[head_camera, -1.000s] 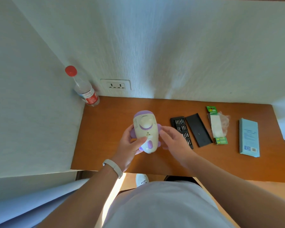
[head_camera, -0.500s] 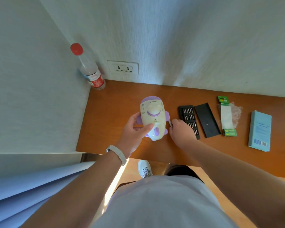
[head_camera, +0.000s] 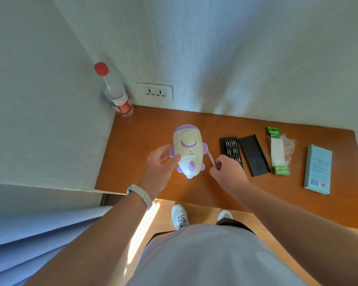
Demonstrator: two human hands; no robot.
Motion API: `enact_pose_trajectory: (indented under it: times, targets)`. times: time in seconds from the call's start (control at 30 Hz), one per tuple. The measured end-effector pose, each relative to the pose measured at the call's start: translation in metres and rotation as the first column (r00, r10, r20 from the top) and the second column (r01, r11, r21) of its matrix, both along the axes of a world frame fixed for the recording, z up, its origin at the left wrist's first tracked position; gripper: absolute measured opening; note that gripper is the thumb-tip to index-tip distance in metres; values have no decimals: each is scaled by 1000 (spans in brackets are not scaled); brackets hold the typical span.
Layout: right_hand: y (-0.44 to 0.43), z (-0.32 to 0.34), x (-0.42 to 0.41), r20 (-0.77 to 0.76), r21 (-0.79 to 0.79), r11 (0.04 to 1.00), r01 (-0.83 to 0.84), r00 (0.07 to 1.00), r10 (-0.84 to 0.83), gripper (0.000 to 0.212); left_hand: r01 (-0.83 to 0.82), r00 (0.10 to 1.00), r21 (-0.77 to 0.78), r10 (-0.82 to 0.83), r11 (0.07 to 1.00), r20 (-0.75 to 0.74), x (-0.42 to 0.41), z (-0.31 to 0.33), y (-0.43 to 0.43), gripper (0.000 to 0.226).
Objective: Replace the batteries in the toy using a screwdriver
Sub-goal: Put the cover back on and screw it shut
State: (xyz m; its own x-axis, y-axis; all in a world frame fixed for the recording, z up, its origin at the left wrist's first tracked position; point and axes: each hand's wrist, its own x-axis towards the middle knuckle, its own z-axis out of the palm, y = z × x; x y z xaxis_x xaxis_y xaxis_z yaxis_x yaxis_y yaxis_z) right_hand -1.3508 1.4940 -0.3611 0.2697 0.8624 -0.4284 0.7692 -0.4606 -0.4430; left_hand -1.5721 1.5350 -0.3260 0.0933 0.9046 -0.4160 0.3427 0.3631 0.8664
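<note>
One toy [head_camera: 187, 150] in left hand [head_camera: 161, 164], one screwdriver [head_camera: 211, 159] in right hand [head_camera: 228, 173]

The green battery pack [head_camera: 278, 150] reads "GP".

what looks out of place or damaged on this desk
Only the battery pack: its clear plastic looks torn open and crumpled at the right side. The black lid lies off beside the bit tray. Nothing is spilled.

The table [head_camera: 141, 141] carries a bit tray [head_camera: 232, 149] just beyond your right hand's fingers [head_camera: 219, 164]. Right of them lie a black lid [head_camera: 253, 154], a battery pack [head_camera: 278, 151] and a blue box [head_camera: 318, 169]. A bottle [head_camera: 118, 98] stands well beyond your left hand's fingers [head_camera: 162, 148].
</note>
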Motion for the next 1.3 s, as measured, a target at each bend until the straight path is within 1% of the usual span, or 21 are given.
enact_pose_trajectory:
  times: [0.13, 0.23, 0.33, 0.47, 0.57, 0.63, 0.7, 0.87, 0.97, 1.07, 1.13, 1.2, 1.3]
  targets:
    - [-5, 11, 14, 4, 89, 996, -18, 1000, 18, 13, -21, 989, 39, 26, 999, -145, 1, 6, -18, 42]
    - [-10, 16, 27, -13, 126, 991, -45, 999, 47, 12, -36, 964, 76, 54, 996, -259, 2, 2, -39, 38]
    - [-17, 21, 41, -57, 129, 990, -59, 996, 67, 10, 15, 926, 150, 43, 989, -376, 6, -1, -62, 41]
    - [-27, 27, 64, -97, 137, 984, -116, 987, 130, 9, 116, 881, 228, 6, 967, -472, 24, 3, -91, 40]
    - [-36, 30, 83, -129, 150, 978, -145, 978, 164, 10, 221, 815, 319, 5, 921, -579, 46, 5, -105, 43]
    - [-43, 31, 96, -139, 161, 973, -167, 972, 190, 9, 308, 748, 368, 16, 877, -664, 63, 7, -111, 44]
    - [-49, 32, 110, -141, 168, 969, -180, 969, 204, 9, 366, 672, 385, 45, 847, -739, 78, 8, -114, 45]
    - [-61, 35, 144, -156, 161, 971, -175, 967, 200, 9, 358, 559, 349, 100, 866, -823, 107, 9, -112, 50]
    - [-68, 35, 162, -173, 145, 977, -156, 968, 180, 8, 355, 512, 323, 107, 877, -852, 119, 9, -110, 56]
    - [-74, 34, 176, -190, 132, 983, -126, 970, 150, 8, 392, 455, 308, 108, 867, -884, 128, 9, -104, 53]
    - [-77, 33, 184, -189, 126, 986, -109, 973, 131, 8, 398, 421, 263, 80, 879, -904, 133, 8, -95, 54]
    - [-81, 31, 191, -184, 124, 988, -94, 976, 116, 9, 398, 405, 197, 21, 896, -914, 136, 5, -84, 60]
    - [-87, 28, 200, -191, 126, 989, -75, 977, 98, 10, 384, 418, 97, -79, 918, -905, 142, -3, -71, 64]
